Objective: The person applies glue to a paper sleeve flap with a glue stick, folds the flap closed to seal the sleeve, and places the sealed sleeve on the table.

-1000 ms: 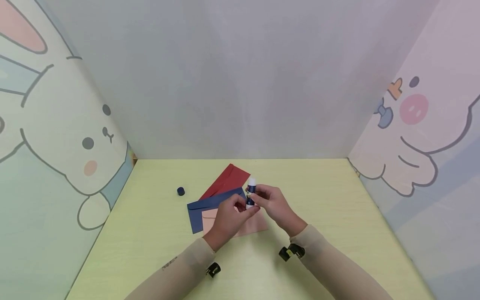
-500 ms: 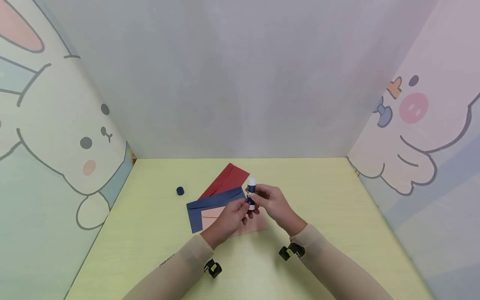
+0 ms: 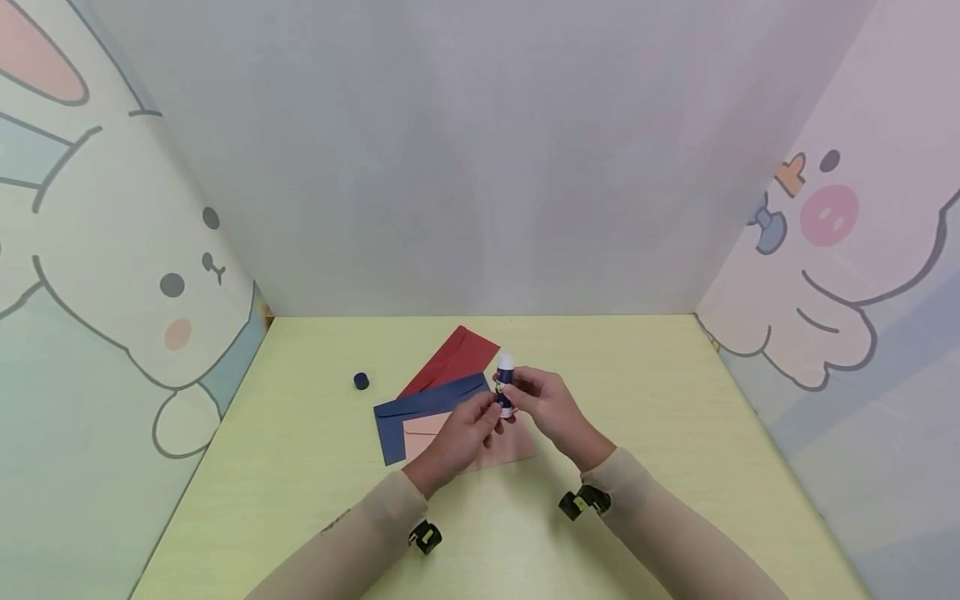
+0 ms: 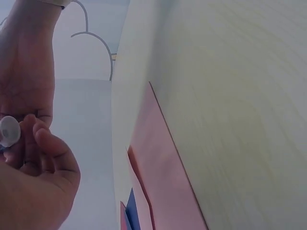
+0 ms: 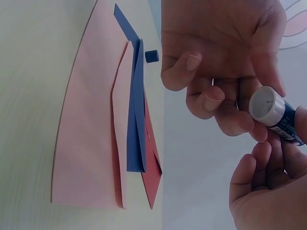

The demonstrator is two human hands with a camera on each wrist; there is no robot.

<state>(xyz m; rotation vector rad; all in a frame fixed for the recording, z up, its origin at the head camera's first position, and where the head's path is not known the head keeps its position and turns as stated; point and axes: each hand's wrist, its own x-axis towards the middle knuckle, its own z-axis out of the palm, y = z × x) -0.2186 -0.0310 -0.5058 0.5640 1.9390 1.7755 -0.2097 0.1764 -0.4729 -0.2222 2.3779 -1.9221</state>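
Note:
A blue and white glue stick (image 3: 505, 385) is held upright above the envelopes, its white end at the top. My right hand (image 3: 551, 408) grips its barrel between thumb and fingers. At the white base, my left hand (image 3: 461, 433) pinches the stick with thumb and forefinger; in the right wrist view its other fingers curl loosely below. Beneath the hands lies a pink envelope (image 5: 91, 124), partly covering a blue envelope (image 3: 427, 407). Behind that sits a red envelope (image 3: 453, 363). The dark blue cap (image 3: 362, 381) rests on the table, left of the envelopes.
The pale yellow table (image 3: 637, 375) meets a grey back wall (image 3: 480, 167). Side walls with cartoon animals stand at left and right. A small dark camera is strapped on each wrist, over beige sleeves (image 3: 675, 533).
My left hand has shifted its fingers on the glue stick's base, turning from a palm-down pinch to a lower hold. The right hand keeps its grip; envelopes and cap stay put.

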